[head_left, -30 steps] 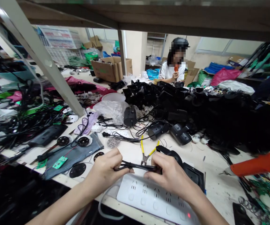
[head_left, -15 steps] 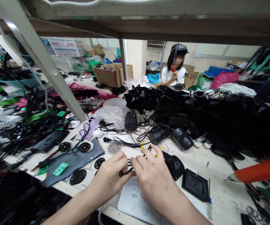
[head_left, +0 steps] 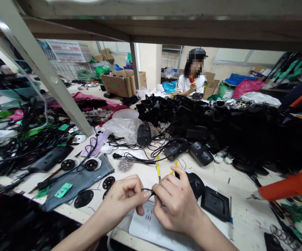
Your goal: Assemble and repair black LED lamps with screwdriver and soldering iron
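Observation:
Between my hands runs a short stretch of thin black cable [head_left: 148, 190]. My left hand [head_left: 128, 195] pinches it between thumb and forefinger, and my right hand [head_left: 173, 198] has its fingers closed on the other side of it. Much of the cable is hidden by my fingers. Both hands are above a white power strip [head_left: 144, 223] at the table's near edge. Pliers with yellow handles [head_left: 158, 168] lie just beyond my right hand. Beside that hand are a rounded black housing [head_left: 196, 183] and a flat square black cover [head_left: 216, 203].
An orange electric screwdriver [head_left: 287, 186] points in from the right. A dish of small screws [head_left: 125, 165] stands beyond my left hand. Black housings [head_left: 201, 153] are heaped behind. A slanted metal post [head_left: 59, 87] rises at left, under an overhead shelf [head_left: 166, 31]. Another person [head_left: 192, 83] sits opposite.
My hands have drawn closer together on the cable, and the cable loop seen before no longer shows. The yellow plier handles are less covered. The view has shifted slightly.

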